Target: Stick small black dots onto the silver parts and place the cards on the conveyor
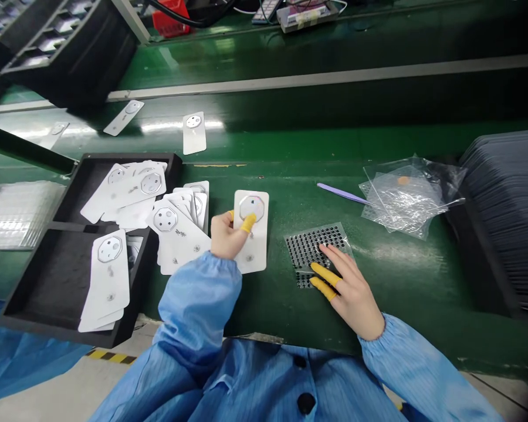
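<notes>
My left hand point(229, 235) holds a white card point(256, 258) by its left edge, its thumb on the octagonal window near the top. Yellow finger cots cover the thumb and a fingertip. To the right, my right hand point(349, 287) rests with fingers spread on a clear sheet of small black dots point(305, 249); two of its fingers wear yellow cots. A fanned pile of similar white cards point(180, 243) lies left of my left hand, beside a black tray point(39, 287) with more cards in both compartments. A purple pair of tweezers point(341, 193) lies beyond my right hand.
Clear plastic bags point(402, 196) lie at the right, beside a black box of stacked grey sheets point(506, 211). Single cards point(194, 138) rest on the green surface behind. Clear trays point(20, 214) are at the far left, a black rack point(79, 53) at the upper left.
</notes>
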The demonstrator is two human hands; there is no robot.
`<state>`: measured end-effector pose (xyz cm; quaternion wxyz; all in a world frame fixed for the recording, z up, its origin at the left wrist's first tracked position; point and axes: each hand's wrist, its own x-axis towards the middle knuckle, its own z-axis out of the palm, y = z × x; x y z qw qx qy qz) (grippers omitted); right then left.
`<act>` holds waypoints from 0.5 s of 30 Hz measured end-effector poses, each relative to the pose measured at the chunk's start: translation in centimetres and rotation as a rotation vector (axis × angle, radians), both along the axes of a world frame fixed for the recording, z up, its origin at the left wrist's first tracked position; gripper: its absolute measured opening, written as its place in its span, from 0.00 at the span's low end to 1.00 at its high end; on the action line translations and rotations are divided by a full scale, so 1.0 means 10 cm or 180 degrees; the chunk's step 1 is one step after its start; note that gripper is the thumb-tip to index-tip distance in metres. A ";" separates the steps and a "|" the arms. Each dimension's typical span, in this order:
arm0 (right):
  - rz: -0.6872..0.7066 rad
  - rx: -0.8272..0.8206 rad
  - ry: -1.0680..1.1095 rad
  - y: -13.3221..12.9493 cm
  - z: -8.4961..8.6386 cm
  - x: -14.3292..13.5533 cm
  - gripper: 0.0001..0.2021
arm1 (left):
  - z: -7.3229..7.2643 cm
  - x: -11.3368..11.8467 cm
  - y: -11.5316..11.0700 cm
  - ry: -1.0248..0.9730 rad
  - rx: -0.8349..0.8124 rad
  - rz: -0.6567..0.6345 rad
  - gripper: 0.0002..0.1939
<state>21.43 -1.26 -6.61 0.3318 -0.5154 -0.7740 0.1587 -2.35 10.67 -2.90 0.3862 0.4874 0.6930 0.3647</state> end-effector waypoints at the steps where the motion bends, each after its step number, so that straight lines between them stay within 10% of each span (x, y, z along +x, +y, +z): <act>1: 0.0009 0.0069 0.0029 -0.01 -0.06 0.02 0.17 | -0.05 -0.07 0.09 0.0267 -0.0071 -0.0008 0.15; 6: -0.0106 0.0129 0.0521 -0.01 -0.08 0.04 0.21 | -0.11 -0.22 0.27 0.1024 -0.0113 0.0112 0.14; 10: -0.0338 0.0274 0.0838 0.00 0.10 -0.01 0.23 | 0.12 0.00 -0.13 0.1577 0.0834 0.0239 0.26; 15: -0.0190 0.0411 0.0879 0.01 0.24 -0.07 0.28 | 0.27 0.43 -0.84 -0.0233 0.0072 -0.1552 0.13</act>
